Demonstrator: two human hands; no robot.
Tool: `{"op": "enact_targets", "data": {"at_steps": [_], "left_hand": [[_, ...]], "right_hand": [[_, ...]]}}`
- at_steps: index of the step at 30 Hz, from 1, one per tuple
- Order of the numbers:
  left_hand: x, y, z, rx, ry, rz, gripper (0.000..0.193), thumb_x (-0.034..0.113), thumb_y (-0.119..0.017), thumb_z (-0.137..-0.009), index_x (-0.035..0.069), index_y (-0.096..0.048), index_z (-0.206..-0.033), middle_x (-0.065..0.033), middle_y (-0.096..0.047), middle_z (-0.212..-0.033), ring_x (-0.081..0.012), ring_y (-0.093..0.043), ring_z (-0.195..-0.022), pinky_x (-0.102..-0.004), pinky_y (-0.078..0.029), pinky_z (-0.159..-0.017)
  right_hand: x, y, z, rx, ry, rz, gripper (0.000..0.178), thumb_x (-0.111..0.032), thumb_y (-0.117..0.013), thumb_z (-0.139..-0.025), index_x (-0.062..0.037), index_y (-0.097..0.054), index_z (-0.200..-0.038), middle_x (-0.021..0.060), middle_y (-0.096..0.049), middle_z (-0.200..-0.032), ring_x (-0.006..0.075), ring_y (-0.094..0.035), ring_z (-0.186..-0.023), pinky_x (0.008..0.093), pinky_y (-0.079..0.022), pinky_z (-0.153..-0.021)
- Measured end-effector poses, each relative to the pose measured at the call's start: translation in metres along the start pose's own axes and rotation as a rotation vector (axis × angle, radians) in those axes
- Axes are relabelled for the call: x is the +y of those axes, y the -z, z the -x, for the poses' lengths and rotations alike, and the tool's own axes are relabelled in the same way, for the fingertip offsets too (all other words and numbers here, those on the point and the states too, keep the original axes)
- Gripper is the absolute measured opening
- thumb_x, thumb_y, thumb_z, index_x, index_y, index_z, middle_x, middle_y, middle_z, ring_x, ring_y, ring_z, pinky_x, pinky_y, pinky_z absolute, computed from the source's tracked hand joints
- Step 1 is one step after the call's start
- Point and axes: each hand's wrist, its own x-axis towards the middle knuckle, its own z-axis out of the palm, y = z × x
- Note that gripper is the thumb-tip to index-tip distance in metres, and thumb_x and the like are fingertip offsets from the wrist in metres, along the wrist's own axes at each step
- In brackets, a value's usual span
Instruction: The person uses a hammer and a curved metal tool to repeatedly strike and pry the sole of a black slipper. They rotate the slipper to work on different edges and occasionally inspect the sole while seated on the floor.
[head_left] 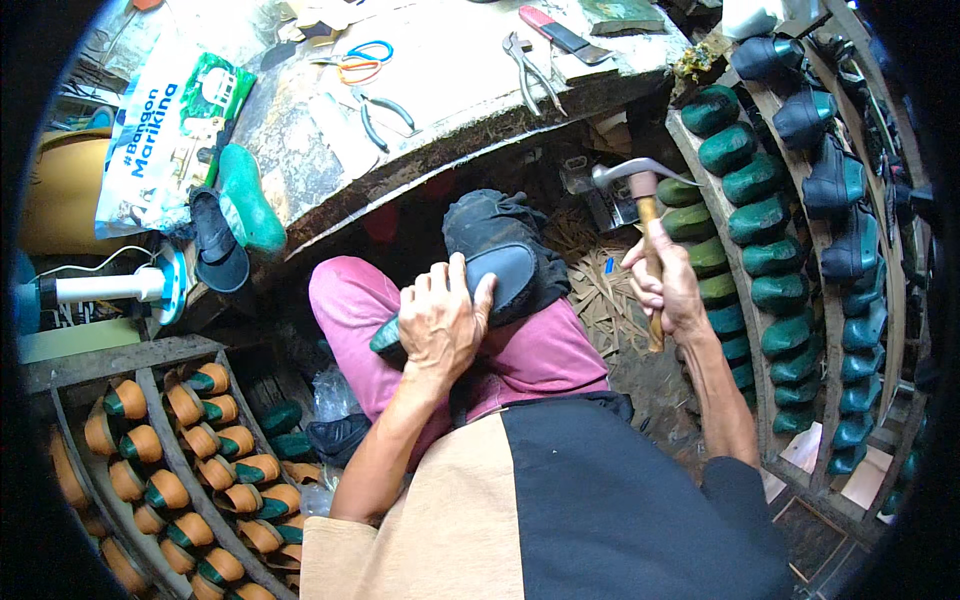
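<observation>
My left hand presses down on a dark shoe mounted on a green last, which rests sole-up on my knee in pink trousers. A black cloth lies under the toe. My right hand grips the wooden handle of a hammer, raised to the right of the shoe, its metal head above and clear of the sole.
A worn workbench lies ahead with pliers, scissors and a green last at its edge. Racks of green lasts and dark shoes stand at the right. Shelves of tan and green lasts sit lower left.
</observation>
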Motion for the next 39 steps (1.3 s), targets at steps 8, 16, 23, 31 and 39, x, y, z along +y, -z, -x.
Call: {"op": "enact_targets", "data": {"at_steps": [8,16,23,31,39], "left_hand": [[-0.025,-0.006,-0.027,0.071,-0.161,0.211,0.030,0.034,-0.060,-0.112,0.009,-0.077,-0.116,-0.0136,-0.077,-0.100,-0.0359,-0.076,-0.086,-0.0496,-0.060,-0.078],[-0.047,0.009,-0.063,-0.377,0.051,0.483,0.045,0.042,-0.048,-0.114,0.011,-0.079,-0.105,-0.0280,-0.078,-0.101,-0.0497,-0.076,-0.098,-0.0586,-0.058,-0.089],[-0.065,-0.005,-0.081,-0.512,0.049,0.542,0.052,0.046,-0.051,-0.112,0.006,-0.083,-0.121,-0.0276,-0.080,-0.116,-0.0479,-0.077,-0.111,-0.0530,-0.059,-0.101],[-0.084,-0.032,-0.084,-0.563,0.006,0.605,0.055,0.043,-0.048,-0.113,0.001,-0.082,-0.116,-0.0294,-0.080,-0.116,-0.0484,-0.077,-0.112,-0.0539,-0.059,-0.100],[-0.090,-0.046,-0.090,-0.509,-0.019,0.592,0.056,0.045,-0.049,-0.114,-0.001,-0.081,-0.111,-0.0304,-0.079,-0.108,-0.0468,-0.078,-0.104,-0.0552,-0.058,-0.096]], "right_hand": [[-0.030,-0.023,0.002,-0.256,-0.068,0.533,0.064,-0.055,-0.058,-0.118,-0.0019,-0.073,-0.085,-0.0058,-0.050,-0.059,0.0059,-0.044,-0.050,0.0296,-0.035,-0.048],[-0.056,-0.043,-0.008,-0.246,0.333,0.679,0.061,-0.053,-0.055,-0.119,0.0000,-0.068,-0.090,0.0078,-0.050,-0.058,0.0190,-0.047,-0.045,0.0390,-0.035,-0.046],[-0.061,-0.059,0.000,-0.144,0.531,0.642,0.046,-0.040,-0.059,-0.118,0.0031,-0.071,-0.105,0.0104,-0.058,-0.066,0.0142,-0.053,-0.058,0.0382,-0.044,-0.055],[-0.073,-0.072,0.001,-0.039,0.608,0.948,0.054,-0.051,-0.064,-0.115,-0.0009,-0.072,-0.097,0.0142,-0.053,-0.058,0.0216,-0.049,-0.050,0.0425,-0.041,-0.053],[-0.078,-0.088,-0.009,-0.078,0.421,1.301,0.057,-0.054,-0.062,-0.114,-0.0001,-0.071,-0.097,0.0219,-0.065,-0.066,0.0369,-0.066,-0.057,0.0488,-0.049,-0.058]]}}
